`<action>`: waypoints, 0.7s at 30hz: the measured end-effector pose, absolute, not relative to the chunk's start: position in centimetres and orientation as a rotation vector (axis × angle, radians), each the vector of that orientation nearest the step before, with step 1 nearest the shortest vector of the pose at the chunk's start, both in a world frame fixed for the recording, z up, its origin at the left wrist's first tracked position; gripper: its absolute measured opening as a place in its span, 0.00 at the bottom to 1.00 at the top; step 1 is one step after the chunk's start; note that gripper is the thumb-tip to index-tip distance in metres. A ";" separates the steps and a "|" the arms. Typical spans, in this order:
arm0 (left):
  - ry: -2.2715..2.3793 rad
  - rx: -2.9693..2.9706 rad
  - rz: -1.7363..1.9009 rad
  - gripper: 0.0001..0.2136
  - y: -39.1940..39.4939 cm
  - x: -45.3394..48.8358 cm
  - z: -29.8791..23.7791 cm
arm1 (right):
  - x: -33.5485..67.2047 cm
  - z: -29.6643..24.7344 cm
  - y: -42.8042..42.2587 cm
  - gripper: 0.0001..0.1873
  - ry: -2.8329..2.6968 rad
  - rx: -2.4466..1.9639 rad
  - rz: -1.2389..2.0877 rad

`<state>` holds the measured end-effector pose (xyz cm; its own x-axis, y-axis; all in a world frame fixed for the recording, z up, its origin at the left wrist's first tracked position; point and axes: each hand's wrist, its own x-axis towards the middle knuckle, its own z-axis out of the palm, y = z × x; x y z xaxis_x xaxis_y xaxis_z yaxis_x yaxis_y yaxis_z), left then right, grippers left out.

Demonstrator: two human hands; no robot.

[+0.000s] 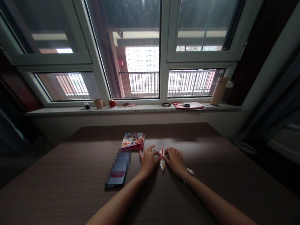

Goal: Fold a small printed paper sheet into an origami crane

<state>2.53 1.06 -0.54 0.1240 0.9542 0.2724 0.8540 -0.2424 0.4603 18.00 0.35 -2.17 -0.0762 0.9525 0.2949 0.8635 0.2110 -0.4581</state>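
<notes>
A narrow piece of folded paper (162,165), white with red and orange print and a pointed near end, lies on the table between my hands. My left hand (149,160) pinches its left edge with thumb and index finger, the other fingers raised. From the other side my right hand (175,160) presses thumb and fingertips against the right edge. A white bracelet circles my right wrist. To the left of my left hand sits a stack of printed paper squares (132,140). Closer to me is a smartphone (119,168), its screen partly pixelated.
The brown table (58,175) reaches toward a stone windowsill (145,108). On the sill stand a paper cup (98,103), a red spool (112,103), a dark ring (166,104), printed sheets (189,105) with scissors (186,105) on them, and a tall bottle (219,91).
</notes>
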 end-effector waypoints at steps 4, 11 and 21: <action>1.787 2.208 0.785 0.07 1.2 2.4 -0.8 | 18.0 -2.4 0.4 0.07 -1.951 -1.670 0.202; 1.777 2.159 0.759 0.06 1.5 2.3 -0.9 | 18.2 -2.3 0.4 0.06 -1.904 -1.646 0.267; 1.777 2.130 0.718 0.06 1.7 2.3 -0.9 | 18.1 -1.6 0.4 0.11 -1.866 -1.661 0.350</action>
<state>2.26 1.67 -0.89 0.1223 0.9728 0.1967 0.8362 -0.2077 0.5075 18.09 0.39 -1.58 -0.0276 0.9642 0.2638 0.8032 0.1784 -0.5683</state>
